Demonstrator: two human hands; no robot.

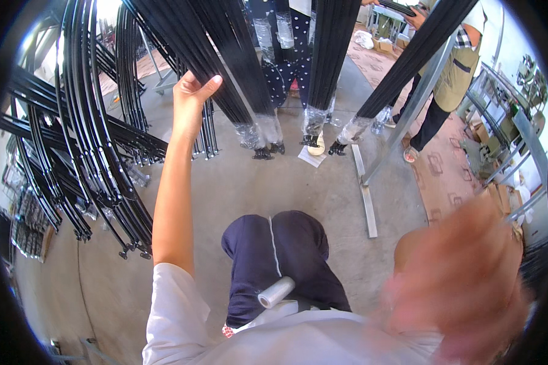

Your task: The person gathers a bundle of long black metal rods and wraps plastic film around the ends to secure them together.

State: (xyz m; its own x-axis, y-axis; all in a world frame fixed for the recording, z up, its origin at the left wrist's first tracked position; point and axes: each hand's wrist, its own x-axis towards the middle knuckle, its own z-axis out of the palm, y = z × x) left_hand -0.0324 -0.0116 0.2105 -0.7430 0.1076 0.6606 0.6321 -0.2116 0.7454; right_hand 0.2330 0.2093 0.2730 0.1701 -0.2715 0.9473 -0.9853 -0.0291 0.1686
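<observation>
You are over a bare grey concrete floor (256,188) in a workshop, with dark rod bundles hanging and leaning all around.

Nearest to you, a small roll of clear wrap (276,292) lies across your lap, on your dark trousers, just above the hem of your white shirt. Your right hand (469,280) is close to the lens at the lower right and badly blurred; you cannot tell how far it is open or whether it has anything in it.

Your left arm runs straight up from the lower edge. Your left hand (192,97) is raised with the thumb spread from the fingers, cupped loosely against the side of a hanging bundle of black rods (225,67); it touches the bundle but is not closed round it. That bundle slants down toward the middle of the floor, and its lower end is wrapped in clear film (259,131).

To your left, curved black rods (85,140) lean in a thick fan, their tips near the floor. A grey metal stand (365,194) rests on the floor to the right of the bundles.

Farther off, 2 more wrapped bundles hang beside the first, and another person (450,79) in a tan apron stands at the upper right.
</observation>
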